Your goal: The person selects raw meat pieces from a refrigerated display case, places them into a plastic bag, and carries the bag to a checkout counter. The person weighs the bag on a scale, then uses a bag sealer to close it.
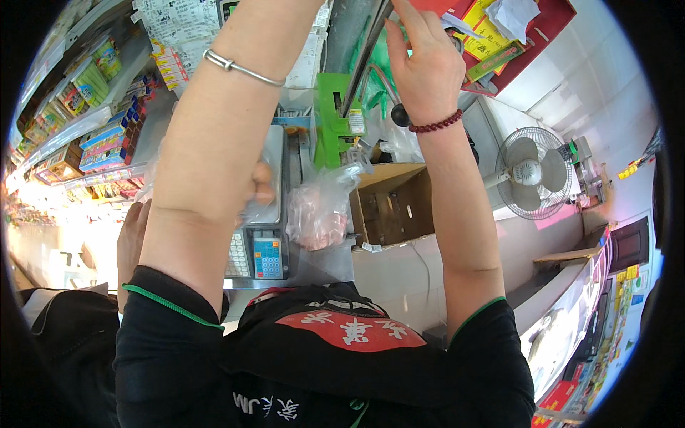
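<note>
My left hand is out of view past the top edge; its forearm, with a silver bangle, crosses over the scale. My right hand is raised at the top, wearing a dark red bead bracelet. Its fingertips reach a red thing cut off by the frame; whether they grip it is unclear. Below my left forearm, eggs in clear plastic rest on the steel pan of a weighing scale, partly hidden. Beside the scale lies a clear plastic bag of pinkish meat. A green device with a slanting steel bar stands behind the bag.
An open cardboard box is beneath my right forearm. A red tray holds papers at upper right, with a fan below it. Shelves of packaged goods line the left. Another person's hand is beside my left arm.
</note>
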`<state>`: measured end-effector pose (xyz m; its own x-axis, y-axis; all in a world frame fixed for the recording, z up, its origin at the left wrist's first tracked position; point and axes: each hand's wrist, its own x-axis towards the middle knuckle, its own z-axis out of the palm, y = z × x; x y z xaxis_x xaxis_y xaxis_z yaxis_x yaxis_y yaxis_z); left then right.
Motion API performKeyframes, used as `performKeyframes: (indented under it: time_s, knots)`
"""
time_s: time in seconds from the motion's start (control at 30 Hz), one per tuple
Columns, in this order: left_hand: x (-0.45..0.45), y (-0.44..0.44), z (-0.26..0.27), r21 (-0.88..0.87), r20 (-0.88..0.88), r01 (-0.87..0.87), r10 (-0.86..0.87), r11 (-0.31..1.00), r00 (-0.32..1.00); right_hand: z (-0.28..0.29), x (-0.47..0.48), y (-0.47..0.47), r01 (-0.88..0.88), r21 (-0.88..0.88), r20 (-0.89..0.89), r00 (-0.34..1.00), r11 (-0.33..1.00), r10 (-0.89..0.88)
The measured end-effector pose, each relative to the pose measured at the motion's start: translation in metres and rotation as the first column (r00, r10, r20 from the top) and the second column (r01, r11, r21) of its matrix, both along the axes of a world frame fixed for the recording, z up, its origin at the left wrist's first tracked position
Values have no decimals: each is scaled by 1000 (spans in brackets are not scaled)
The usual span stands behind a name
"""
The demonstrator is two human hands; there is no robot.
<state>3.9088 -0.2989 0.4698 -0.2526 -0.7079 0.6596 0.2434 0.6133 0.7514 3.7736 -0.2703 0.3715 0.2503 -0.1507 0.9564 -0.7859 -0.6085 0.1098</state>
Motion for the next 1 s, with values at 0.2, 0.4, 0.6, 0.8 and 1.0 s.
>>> performKeyframes:
  time_s: [0.2, 0.4, 0.6, 0.8, 1.0]
  knots:
    - [2, -2, 1, -30, 60, -56, 58, 998, 997, -2, -2, 5, -54, 111, 4, 999, 992, 54]
    - [2, -7, 11, -96, 94, -154, 163, 983, 982, 11, -4, -1, -75, 59, -60, 995, 995, 79]
    - [2, -9, 32, -131, 89, -161, 173, 978, 981, 4, -13, -11, -23, 100, -118, 992, 995, 35]
    - [12, -30, -15, -8, 201, -131, 130, 991, 971, -42, -24, -8, -272, 135, 158, 955, 953, 250]
    - [2, -15, -185, 351, 280, -283, 188, 893, 941, -122, -48, 45, -405, 401, 408, 882, 822, 236]
